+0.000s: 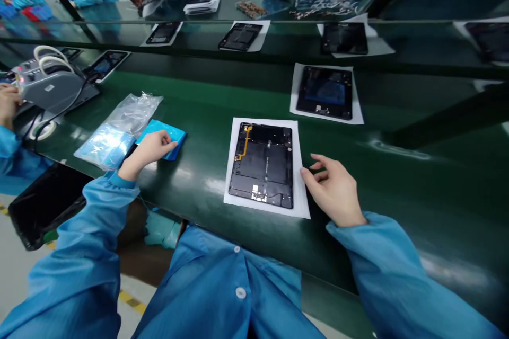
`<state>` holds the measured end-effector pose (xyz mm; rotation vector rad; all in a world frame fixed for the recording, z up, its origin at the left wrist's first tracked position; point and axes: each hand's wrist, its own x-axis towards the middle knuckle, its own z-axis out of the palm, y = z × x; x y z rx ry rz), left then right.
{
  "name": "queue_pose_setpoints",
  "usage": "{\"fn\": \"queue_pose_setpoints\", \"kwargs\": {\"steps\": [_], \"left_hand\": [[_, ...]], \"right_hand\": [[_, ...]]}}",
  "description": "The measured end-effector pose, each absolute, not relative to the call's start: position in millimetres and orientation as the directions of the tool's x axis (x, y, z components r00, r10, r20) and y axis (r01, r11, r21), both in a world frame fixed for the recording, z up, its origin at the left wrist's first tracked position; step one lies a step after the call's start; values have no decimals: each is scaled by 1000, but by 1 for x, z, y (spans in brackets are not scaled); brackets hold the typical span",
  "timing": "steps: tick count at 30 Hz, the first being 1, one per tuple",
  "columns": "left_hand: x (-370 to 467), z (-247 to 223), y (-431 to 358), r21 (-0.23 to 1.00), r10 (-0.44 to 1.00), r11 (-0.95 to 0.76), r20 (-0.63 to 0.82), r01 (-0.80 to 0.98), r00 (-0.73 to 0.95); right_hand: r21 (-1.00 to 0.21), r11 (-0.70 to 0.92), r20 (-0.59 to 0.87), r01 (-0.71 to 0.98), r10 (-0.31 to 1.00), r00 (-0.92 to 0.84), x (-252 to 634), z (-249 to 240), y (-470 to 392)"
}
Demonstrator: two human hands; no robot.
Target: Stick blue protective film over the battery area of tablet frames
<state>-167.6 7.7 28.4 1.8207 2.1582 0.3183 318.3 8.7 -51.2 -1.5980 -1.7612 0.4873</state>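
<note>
My left hand (150,149) rests over a stack of glossy blue sheets (174,132), its fingers curled and pressed together at the stack's right side. What lies between those fingertips, if anything, is hidden. My right hand (334,190) is open, thumb and fingers apart, beside the right edge of a white paper sheet (299,206). On that sheet lies a black tablet housing (262,169), inner side up, with an orange flex cable (245,144) along its upper left. Left of the blue stack, a clear plastic bag (115,132) holds more blue sheets.
Another tablet housing (326,92) on paper lies behind, to the right. A grey machine (55,85) with pale hoses and a tape roll (43,130) stand at left, near a co-worker's hand (8,103). A raised shelf (191,32) carries more housings; co-workers work beyond.
</note>
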Motion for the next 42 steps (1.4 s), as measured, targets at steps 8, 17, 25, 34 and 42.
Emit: {"fn": "queue_pose_setpoints", "kwargs": {"steps": [8,17,25,34,42], "left_hand": [[-140,58,-7,355,981,78,140,932,-135],[-30,65,-49,696,944,-304,127,651,305],[-46,58,-54,845,940,-186,5,502,340],[-71,53,-58,866,945,-129,-40,482,323],[-77,55,-68,786,758,-162,-288,597,585]], "right_hand": [[-786,259,320,561,947,11,287,-8,-23],[-979,-136,-49,-150,879,-474,166,13,-25],[-914,-258,-29,-314,812,-584,151,4,-34],[-852,-376,-105,-365,805,-584,120,-6,-29],[-949,-306,-231,-73,837,-496,87,-11,-9]]}}
